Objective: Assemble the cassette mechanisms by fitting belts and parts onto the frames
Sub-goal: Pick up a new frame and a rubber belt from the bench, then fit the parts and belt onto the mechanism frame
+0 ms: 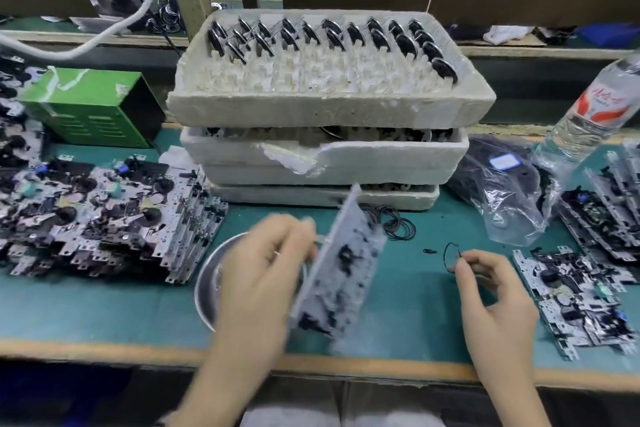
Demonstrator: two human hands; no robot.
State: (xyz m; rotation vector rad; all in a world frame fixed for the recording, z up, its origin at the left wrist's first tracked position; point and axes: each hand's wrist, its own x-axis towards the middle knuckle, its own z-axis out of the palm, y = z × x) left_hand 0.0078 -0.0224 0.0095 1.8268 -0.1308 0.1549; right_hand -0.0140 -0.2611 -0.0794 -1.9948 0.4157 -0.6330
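My left hand (263, 274) grips a cassette mechanism frame (343, 263), a pale metal plate with black parts, held tilted on edge above the green mat; it is blurred by motion. My right hand (491, 291) pinches a thin black rubber belt (450, 255) between thumb and fingertips, just right of the frame. A small heap of loose black belts (394, 222) lies on the mat behind the frame. Another tiny black part (428, 251) lies near the pinched belt.
A round metal dish (207, 284) sits under my left hand. Stacked frames (104, 215) fill the left side; more frames (575, 298) lie right. Stacked foam trays (329, 104) with black flywheels stand behind. A green box (93, 107), plastic bag (505, 191) and water bottle (588, 114) flank them.
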